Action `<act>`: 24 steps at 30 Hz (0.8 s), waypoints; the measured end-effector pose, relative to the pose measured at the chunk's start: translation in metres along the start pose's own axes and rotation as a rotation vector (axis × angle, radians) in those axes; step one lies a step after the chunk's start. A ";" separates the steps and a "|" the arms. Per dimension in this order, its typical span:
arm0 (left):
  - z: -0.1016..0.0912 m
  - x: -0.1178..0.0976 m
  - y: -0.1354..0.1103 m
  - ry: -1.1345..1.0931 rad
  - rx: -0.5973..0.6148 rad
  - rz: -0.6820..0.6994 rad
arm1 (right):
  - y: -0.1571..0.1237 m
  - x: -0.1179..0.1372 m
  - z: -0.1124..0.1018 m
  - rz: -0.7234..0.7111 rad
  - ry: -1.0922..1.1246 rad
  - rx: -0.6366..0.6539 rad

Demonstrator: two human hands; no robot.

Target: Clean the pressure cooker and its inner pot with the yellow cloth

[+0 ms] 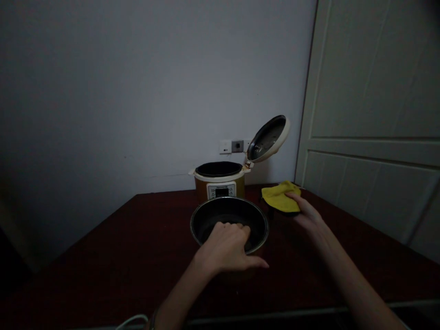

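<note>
A dark metal inner pot [209, 215] stands on the dark red table [113, 256] in front of me. My left hand [228, 247] grips its near rim, fingers curled inside and thumb outside. Behind the pot stands an orange rice cooker [220, 183] with its lid [268, 137] swung up to the right and its cavity empty. My right hand [304, 211] holds a yellow cloth [279, 197] just right of the pot.
A white wall with a socket plate [235, 146] runs behind the table. A pale panelled door [371, 119] stands at the right. A white cable [132, 321] lies at the table's near edge.
</note>
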State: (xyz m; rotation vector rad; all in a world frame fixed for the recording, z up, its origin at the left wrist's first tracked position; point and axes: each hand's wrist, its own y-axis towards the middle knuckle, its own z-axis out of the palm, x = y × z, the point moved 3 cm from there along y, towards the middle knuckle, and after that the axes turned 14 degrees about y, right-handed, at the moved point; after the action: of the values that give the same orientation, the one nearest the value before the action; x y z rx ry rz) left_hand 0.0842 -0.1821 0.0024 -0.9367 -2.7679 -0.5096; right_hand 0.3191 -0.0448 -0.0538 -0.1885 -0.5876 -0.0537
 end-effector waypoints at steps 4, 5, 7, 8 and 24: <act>0.011 0.000 -0.009 0.074 -0.024 0.042 | -0.006 -0.007 -0.007 0.038 -0.008 -0.018; 0.013 0.000 -0.010 0.090 -0.036 0.051 | -0.007 -0.008 -0.008 0.042 -0.009 -0.023; 0.016 -0.002 -0.012 0.121 -0.064 0.061 | -0.008 -0.012 -0.010 0.045 -0.006 -0.012; 0.018 -0.003 -0.013 0.134 -0.077 0.061 | -0.008 -0.013 -0.011 0.045 -0.001 0.000; 0.026 -0.008 -0.015 0.204 -0.124 0.026 | -0.002 -0.019 -0.038 0.086 -0.019 -0.009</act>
State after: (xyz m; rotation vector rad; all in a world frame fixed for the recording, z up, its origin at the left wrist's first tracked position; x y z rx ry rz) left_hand 0.0801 -0.1878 -0.0272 -0.8899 -2.5630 -0.7369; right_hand 0.3243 -0.0543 -0.0947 -0.2228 -0.5975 0.0288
